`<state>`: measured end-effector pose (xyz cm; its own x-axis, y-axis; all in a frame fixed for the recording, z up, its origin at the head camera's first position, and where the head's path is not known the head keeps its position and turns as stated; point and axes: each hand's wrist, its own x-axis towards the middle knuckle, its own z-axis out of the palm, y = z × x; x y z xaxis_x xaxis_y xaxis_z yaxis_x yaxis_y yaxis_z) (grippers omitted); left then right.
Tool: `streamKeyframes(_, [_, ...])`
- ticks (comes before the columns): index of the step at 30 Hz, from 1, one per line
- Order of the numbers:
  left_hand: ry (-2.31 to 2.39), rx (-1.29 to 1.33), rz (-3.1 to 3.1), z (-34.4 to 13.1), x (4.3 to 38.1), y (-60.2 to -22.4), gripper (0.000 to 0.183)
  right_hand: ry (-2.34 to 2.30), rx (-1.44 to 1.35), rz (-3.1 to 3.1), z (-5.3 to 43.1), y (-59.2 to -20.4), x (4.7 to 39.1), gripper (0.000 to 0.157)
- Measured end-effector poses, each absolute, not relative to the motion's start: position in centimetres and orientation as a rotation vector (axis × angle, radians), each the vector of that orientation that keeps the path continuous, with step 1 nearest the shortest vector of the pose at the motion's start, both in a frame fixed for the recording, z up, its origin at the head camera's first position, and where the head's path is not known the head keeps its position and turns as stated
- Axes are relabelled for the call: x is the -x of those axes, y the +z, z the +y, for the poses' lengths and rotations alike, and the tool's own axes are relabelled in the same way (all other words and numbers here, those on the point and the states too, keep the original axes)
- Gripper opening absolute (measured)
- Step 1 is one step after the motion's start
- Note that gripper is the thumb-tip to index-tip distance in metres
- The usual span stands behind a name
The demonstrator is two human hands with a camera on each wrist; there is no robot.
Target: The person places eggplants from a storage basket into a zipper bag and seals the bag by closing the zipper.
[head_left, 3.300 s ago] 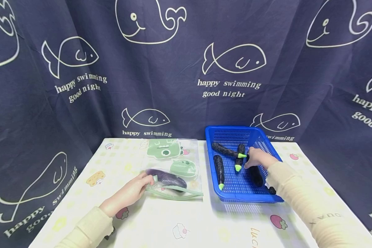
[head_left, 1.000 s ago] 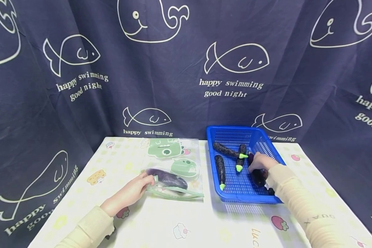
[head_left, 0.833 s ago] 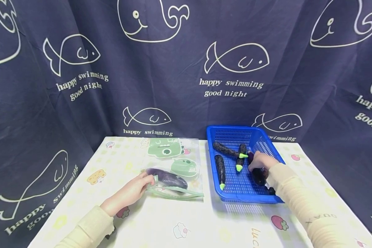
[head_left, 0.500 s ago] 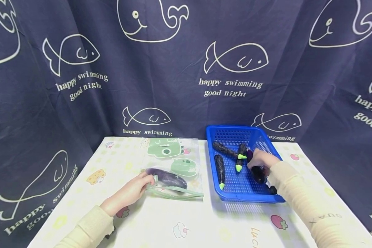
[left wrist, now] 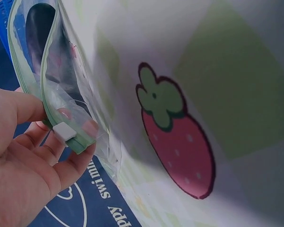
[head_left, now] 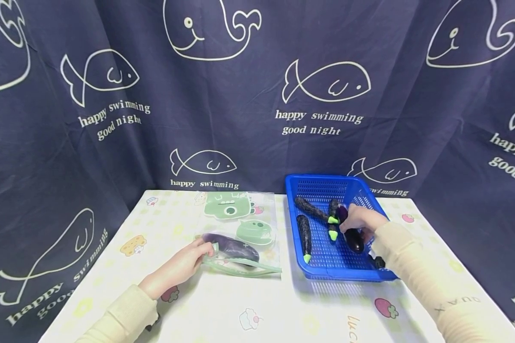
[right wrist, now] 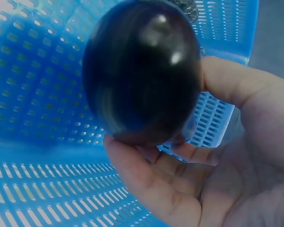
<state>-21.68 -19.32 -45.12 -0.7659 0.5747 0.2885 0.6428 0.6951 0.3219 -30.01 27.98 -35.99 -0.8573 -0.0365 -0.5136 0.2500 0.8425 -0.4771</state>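
Observation:
My left hand (head_left: 195, 256) pinches the corner of a clear zip bag (head_left: 270, 233) by its green seal and white slider (left wrist: 65, 132). The bag's mouth gapes, and one glossy eggplant (head_left: 233, 247) lies inside it. Over the blue basket (head_left: 339, 273), my right hand (head_left: 360, 219) grips a smooth dark eggplant (head_left: 354, 242). In the right wrist view that eggplant's (right wrist: 142, 71) rounded end faces the camera, thumb on one side and fingers beneath. Several rough black vegetables with green tips, such as one at the basket's left (head_left: 303, 236), lie in the basket.
Another rough black piece (head_left: 378, 262) lies near the basket's front right corner, partly behind the sleeve. A small dark object (head_left: 152, 324) shows beside the left sleeve. A printed cloth covers the table (head_left: 223, 309); a navy curtain (head_left: 257, 95) hangs behind.
The right hand has lifted the smooth eggplant a little and shifted it slightly left inside the basket. A neighbouring green-tipped piece has moved slightly. The left hand and bag stay in place.

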Motion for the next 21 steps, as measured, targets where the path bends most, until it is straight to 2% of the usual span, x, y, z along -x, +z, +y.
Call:
streamKeyframes(10, [-0.617, 1.0, -2.723, -19.3, 21.6, -45.0, 0.026, -0.736, -0.106, 2.5, 27.3, -35.1, 29.7, 0.07])
streamKeyframes(17, [-0.608, 0.993, -2.725, -19.3, 21.6, -45.0, 0.026, -0.705, -0.094, 2.511, 26.7, -34.5, 29.5, 0.079])
streamKeyframes(21, [-0.613, 0.996, -2.724, -19.3, 21.5, -44.9, 0.027, -0.674, -0.058, 2.541, 26.5, -34.2, 29.5, 0.076])
